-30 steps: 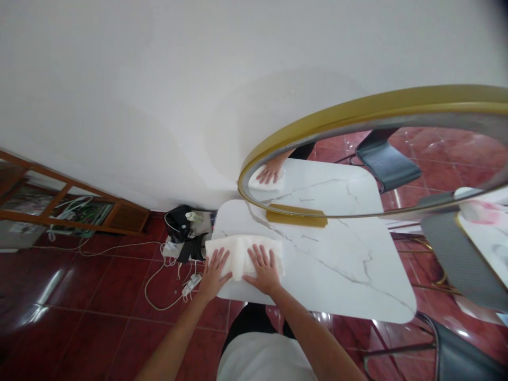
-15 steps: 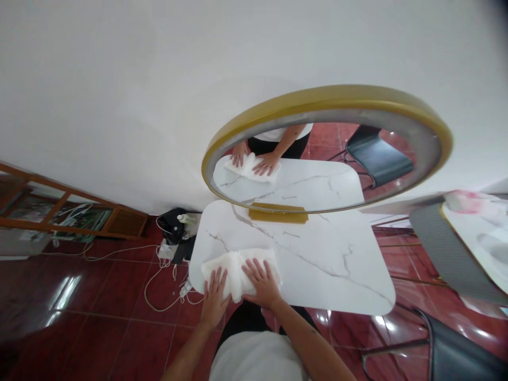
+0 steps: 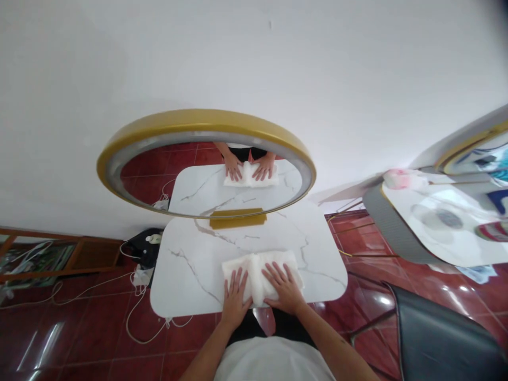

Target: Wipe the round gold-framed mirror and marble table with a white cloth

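A white cloth [image 3: 257, 278], bunched into a ridge down its middle, lies on the white marble-patterned tabletop [image 3: 190, 296] near the front edge. My left hand [image 3: 235, 296] presses flat on its left half, fingers spread. On the right half rests my right hand [image 3: 284, 288], palm down with the fingers apart. Both palms cover parts of the cloth. A gold-rimmed oval mirror [image 3: 206, 119] stands at the back of the table and reflects both hands and the cloth.
To the right is a second white table [image 3: 428, 233] with items on it. A black chair [image 3: 444, 328] stands at the lower right. Left of the table, a black bag [image 3: 145, 246] and white cables [image 3: 137, 317] lie on the red tiled floor [image 3: 99, 328].
Both hands and the cloth have slid right along the tabletop, from its left end to right of its middle. The view has also shifted to the right.
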Motion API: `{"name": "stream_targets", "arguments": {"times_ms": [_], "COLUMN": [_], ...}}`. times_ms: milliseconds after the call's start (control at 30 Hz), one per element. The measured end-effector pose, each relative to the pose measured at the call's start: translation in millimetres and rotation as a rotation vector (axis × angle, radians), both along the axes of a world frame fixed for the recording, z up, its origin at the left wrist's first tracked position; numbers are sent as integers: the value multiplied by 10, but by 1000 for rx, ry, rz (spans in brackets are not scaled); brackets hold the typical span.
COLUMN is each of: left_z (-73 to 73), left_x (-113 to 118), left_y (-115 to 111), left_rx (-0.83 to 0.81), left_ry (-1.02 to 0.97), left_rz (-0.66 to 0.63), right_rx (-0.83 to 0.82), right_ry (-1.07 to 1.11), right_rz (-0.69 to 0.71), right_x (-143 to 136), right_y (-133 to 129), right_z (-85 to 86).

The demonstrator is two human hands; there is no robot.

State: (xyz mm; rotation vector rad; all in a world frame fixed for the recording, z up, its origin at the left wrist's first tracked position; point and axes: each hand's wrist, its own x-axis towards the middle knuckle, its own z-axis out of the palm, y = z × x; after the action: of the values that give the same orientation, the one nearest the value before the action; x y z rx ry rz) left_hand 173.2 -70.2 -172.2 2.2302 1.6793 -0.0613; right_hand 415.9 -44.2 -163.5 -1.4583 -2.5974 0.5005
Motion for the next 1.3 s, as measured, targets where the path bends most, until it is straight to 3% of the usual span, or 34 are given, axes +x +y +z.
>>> {"name": "stream_targets", "arguments": {"times_ms": [300, 467, 767, 1067, 1300], "left_z": [61, 80, 76, 54, -2], "left_x": [1055, 1412, 1548, 1699, 1886], "left_y": [277, 426, 853, 1580, 2014], "left_rx": [7, -47, 2, 128, 151], "left_ry": [-99, -152, -119, -92, -67], "left_rz": [-143, -172, -163, -133, -45], "right_rx": [130, 153, 160, 175, 172], "right_ry": [-68, -97, -124, -153, -166], "right_rz": [-57, -92, -229, -300, -352], "right_x": [1270, 1670, 1751, 1764, 1680], "right_y": [-66, -32, 323, 1063, 1621], "right_z": [-62, -63, -77, -53, -66]}}
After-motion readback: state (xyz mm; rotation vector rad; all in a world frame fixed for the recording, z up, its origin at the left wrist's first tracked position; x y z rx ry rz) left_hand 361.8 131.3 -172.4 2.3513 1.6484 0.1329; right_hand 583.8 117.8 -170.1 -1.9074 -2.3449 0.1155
